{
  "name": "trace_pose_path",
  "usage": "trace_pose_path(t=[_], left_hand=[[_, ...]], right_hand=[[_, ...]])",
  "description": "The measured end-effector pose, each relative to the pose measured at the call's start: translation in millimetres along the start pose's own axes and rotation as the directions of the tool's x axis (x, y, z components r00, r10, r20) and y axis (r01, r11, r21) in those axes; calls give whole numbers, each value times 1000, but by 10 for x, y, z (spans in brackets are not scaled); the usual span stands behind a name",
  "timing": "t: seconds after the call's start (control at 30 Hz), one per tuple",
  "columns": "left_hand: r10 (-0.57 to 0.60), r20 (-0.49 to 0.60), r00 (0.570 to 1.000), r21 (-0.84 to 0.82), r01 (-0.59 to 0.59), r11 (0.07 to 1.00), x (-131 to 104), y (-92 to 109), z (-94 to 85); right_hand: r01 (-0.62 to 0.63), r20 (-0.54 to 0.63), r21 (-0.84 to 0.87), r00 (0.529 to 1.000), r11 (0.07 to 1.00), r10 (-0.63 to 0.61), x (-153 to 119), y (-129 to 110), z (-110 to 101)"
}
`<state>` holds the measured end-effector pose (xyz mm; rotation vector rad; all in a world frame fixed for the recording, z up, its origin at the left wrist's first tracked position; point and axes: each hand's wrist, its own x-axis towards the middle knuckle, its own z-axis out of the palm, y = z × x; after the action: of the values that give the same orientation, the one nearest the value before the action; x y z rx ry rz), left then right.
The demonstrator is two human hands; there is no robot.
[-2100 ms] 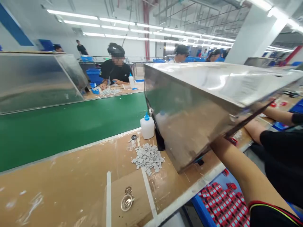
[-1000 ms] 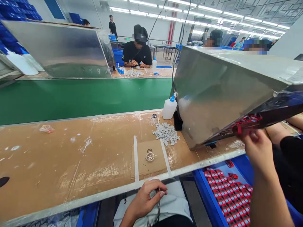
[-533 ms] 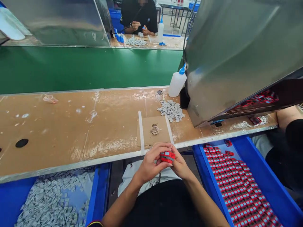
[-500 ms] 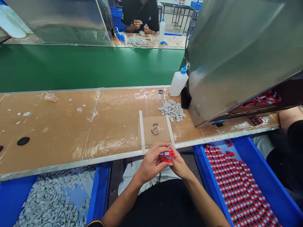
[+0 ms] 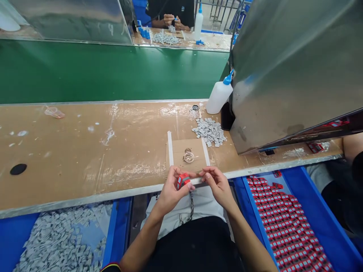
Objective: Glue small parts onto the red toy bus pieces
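My left hand (image 5: 172,190) is closed around a small red toy vehicle (image 5: 183,181) with light windows and a grey band, held over the table's front edge. Just right of it, my right hand (image 5: 217,186) has its fingers stretched toward the toy without gripping it. Beyond both hands, a cardboard pad (image 5: 181,147) lies between two white tape strips. On this pad sits a small clear round dish (image 5: 188,157) beside a dark coil-like piece. A pile of flat grey pieces (image 5: 210,132) is farther back to the right.
A white squeeze bottle (image 5: 219,97) and dark phone (image 5: 227,116) stand by the metal housing (image 5: 278,75). Blue bins hold grey pieces (image 5: 62,238) at left and rows of red toy vehicles (image 5: 286,223) at right. Across the green belt (image 5: 113,71), another person handles parts.
My right hand has come off the red toy vehicle and moved slightly right. My left hand has carried the toy left and turned it. The view has shifted a little.
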<state>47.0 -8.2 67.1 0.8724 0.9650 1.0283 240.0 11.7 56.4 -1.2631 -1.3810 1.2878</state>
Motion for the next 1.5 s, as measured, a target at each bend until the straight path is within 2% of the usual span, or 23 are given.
trace_pose_path(t=[0.1,0.17,0.23,0.3,0.37,0.53,0.7,0.83,0.97,1.07,1.17,1.3,1.5], left_hand=[[-52,30,998,33,51,998,19,9,-47],[0,7,1000,64,0,998,37,2,-72],[58,7,998,9,-58,998,51,-21,-95],[71,34,997,-103,-67,992,56,-49,-128],[75,69,995,-170,-62,983,53,-70,-175],[134,127,983,-149,-114,982,65,-74,-302],[112,21,993,-95,-110,989,133,-75,-287],[90,-40,995,-1,-90,996,171,-59,-223],[189,-78,979,158,-175,972,180,-39,-213],[198,-91,976,226,-174,959,181,-64,-210],[187,-116,976,305,-144,941,181,-106,-191],[155,-124,980,348,-103,932,183,-130,-165],[158,-104,982,392,-106,914,183,-97,-167]], right_hand=[[35,-34,-81,999,996,-37,201,-20,15],[53,-19,-124,998,991,-56,347,-52,45],[64,9,-144,998,987,-64,470,-87,80],[76,14,-166,997,983,-74,550,-113,107],[103,9,-199,995,975,-103,588,-131,120],[225,16,-274,973,935,-230,601,-185,100],[302,-13,-305,947,903,-321,624,-220,79],[246,-81,-237,959,940,-272,638,-164,87],[124,-145,-13,982,992,-124,656,-98,112],[45,-139,143,990,989,-25,669,-75,122],[8,-151,210,988,978,25,643,-95,115],[34,-161,197,987,980,-2,508,-208,105],[138,-141,105,982,985,-122,271,-324,149]])
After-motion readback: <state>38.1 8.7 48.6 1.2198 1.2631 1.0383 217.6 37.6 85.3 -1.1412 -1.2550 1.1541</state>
